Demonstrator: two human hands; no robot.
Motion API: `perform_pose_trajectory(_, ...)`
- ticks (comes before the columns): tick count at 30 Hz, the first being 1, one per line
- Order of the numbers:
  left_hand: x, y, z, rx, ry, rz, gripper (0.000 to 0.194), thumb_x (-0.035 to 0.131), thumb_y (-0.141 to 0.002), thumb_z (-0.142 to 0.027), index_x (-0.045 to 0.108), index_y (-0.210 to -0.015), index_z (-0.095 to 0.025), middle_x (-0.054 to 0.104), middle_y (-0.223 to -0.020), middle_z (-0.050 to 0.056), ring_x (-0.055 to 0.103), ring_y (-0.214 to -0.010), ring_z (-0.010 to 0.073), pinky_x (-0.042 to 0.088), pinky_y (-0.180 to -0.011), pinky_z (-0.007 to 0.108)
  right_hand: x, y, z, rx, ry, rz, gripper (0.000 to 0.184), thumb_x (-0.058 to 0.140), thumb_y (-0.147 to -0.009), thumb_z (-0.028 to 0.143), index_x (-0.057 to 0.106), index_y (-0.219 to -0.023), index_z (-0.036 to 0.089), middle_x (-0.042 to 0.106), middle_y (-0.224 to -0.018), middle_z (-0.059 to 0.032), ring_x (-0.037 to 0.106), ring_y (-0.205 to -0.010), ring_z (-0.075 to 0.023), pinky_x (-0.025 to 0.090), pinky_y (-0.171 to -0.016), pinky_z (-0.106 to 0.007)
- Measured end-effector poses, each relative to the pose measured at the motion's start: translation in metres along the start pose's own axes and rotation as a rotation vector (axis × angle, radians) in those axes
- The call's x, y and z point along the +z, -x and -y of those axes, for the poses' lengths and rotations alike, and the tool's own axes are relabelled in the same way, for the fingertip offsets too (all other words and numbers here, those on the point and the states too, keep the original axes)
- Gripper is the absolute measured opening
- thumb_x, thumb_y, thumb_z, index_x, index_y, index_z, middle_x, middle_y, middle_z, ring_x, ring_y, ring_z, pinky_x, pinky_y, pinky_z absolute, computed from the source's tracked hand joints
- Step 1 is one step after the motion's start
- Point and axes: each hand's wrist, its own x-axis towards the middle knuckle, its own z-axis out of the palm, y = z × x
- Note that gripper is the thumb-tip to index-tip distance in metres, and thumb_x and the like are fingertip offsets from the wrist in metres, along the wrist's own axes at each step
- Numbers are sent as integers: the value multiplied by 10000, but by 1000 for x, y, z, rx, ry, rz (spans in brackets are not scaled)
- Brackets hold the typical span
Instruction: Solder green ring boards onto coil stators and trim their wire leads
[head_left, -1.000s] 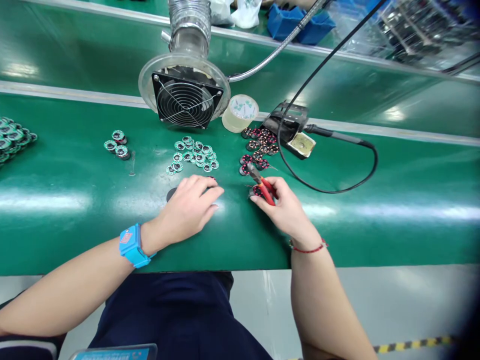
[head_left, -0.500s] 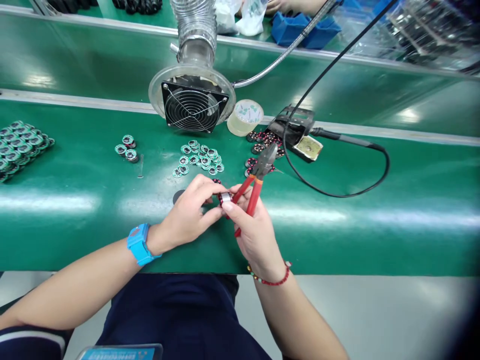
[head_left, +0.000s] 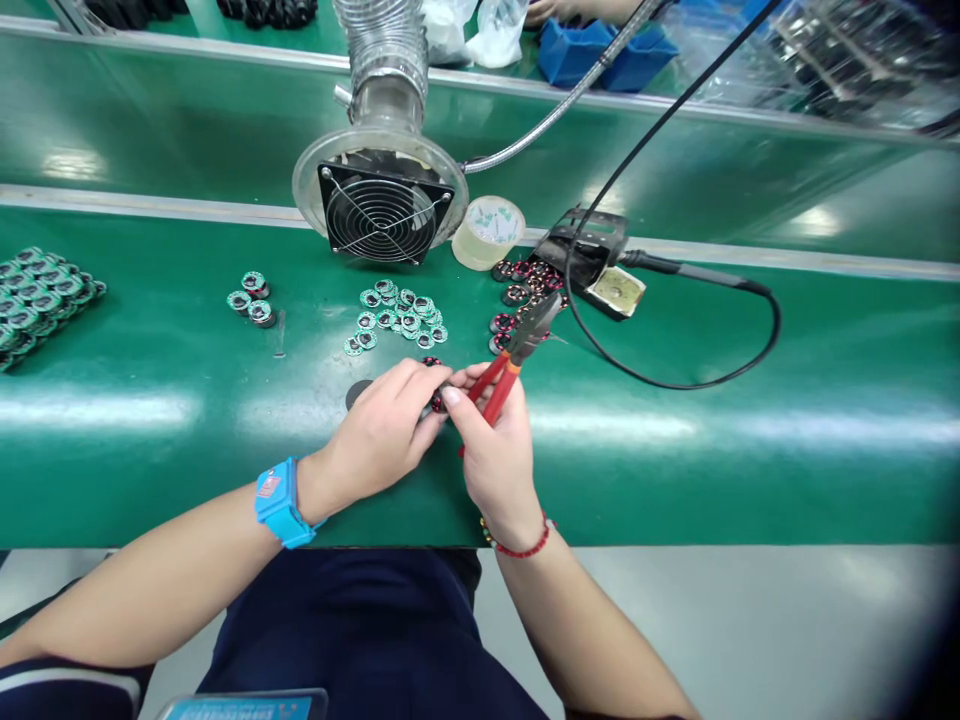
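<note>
Between my fingertips is a small round wire-wound coil part (head_left: 437, 401), mostly covered by the fingers. My left hand (head_left: 384, 425) is closed on its left side. With thumb and forefinger my right hand (head_left: 495, 440) grips the same part, and its palm also holds red-handled cutting pliers (head_left: 517, 350), whose jaws point up and away. Another coil part (head_left: 431, 361) lies just beyond the fingertips. A dark disc (head_left: 357, 393) rests on the bench by my left hand. Several green ring-shaped boards (head_left: 405, 310) lie loose ahead of my hands.
Stacked green-topped parts (head_left: 45, 295) stand at far left, with three more parts (head_left: 255, 295) nearer. A fume fan (head_left: 386, 215) hangs above the bench. Beyond are a tape roll (head_left: 489, 233), dark coil parts (head_left: 521, 280) and a soldering iron stand (head_left: 589, 250) with a looping black cable (head_left: 675, 385).
My left fingers have moved further over the coil part, and the part has turned so its bright side no longer shows. My right hand and the pliers have tilted slightly.
</note>
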Motion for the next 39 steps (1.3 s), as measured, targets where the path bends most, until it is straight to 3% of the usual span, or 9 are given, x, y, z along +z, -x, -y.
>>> perform_pose_trajectory(3,-1,-2,0,-131,214,28,194,536,-896,-146,579,-1085,-149,615,-993,80,591,-911,180,528,-827,325,-1,1,-1,5,-44,2,266,718,-766,270,530,-953,255,624,-868,39,643,-813,-93,573,-771,-256)
perform_pose_trajectory(6,-5,-6,2,-378,736,50,240,567,-883,-186,594,-1119,-155,618,-1044,73,613,-895,143,530,-821,288,-7,1,1,-23,-89,-2,259,732,-772,263,554,-961,255,641,-914,39,640,-818,-74,564,-769,-226)
perform_pose_trajectory(9,-8,-10,4,-579,1236,82,254,620,-872,-245,585,-1107,-154,639,-945,32,653,-795,113,539,-775,263,-14,2,6,-38,-123,15,254,732,-782,235,568,-974,258,672,-982,35,632,-773,-55,554,-719,-197)
perform_pose_trajectory(13,-11,-11,2,-672,1529,145,188,636,-881,-251,553,-1015,-149,658,-817,11,671,-714,111,537,-719,250,-14,6,13,10,-192,101,238,721,-795,220,569,-974,262,700,-968,35,658,-773,-74,569,-681,-215)
perform_pose_trajectory(23,-15,-10,4,-603,1349,288,164,593,-923,-279,525,-1024,-170,678,-809,4,694,-740,124,518,-711,244,-14,2,17,54,-228,127,229,718,-759,182,577,-924,256,696,-901,53,648,-705,-70,567,-626,-215)
perform_pose_trajectory(32,-12,-8,3,-563,1281,426,261,645,-890,-310,462,-1009,-166,611,-872,-7,642,-784,95,515,-748,248,-12,4,15,77,-133,152,247,686,-751,212,497,-905,253,596,-774,67,579,-627,-70,527,-558,-211)
perform_pose_trajectory(39,-15,-8,-2,-568,1136,448,244,653,-872,-256,429,-920,-171,525,-770,-45,546,-696,60,473,-648,201,-14,7,11,-41,-1,146,204,655,-794,208,496,-912,256,580,-793,50,580,-685,-86,527,-632,-239)
